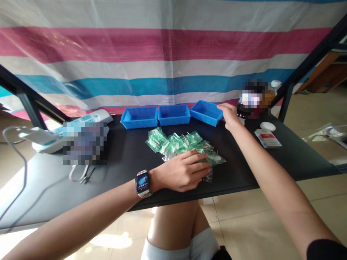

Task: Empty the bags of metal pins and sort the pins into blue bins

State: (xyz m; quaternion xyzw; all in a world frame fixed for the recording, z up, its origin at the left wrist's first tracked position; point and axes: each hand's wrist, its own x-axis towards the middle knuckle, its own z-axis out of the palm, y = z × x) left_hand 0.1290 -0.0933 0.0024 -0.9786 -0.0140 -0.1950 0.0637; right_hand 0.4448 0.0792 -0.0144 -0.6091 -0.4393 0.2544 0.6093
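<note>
My left hand (184,169) lies on the near edge of a pile of small green-and-clear packets (179,142) in the middle of the black table (130,162); its fingers are stretched over the packets and hold none. A smartwatch is on that wrist. My right hand (229,113) reaches to the back and rests on the right corner of the right blue bin (206,112), fingers curled over its rim. Left of that bin stand two more blue bins, the middle bin (173,115) and the left bin (138,117), in a row. All three look empty.
A white power strip (67,130) and cable lie at the left, with a blurred patch beside them. At the right are a white oval object (267,126), a small red-and-white box (268,138) and a bottle (271,92). A striped tarp hangs behind. My knees show under the table's front edge.
</note>
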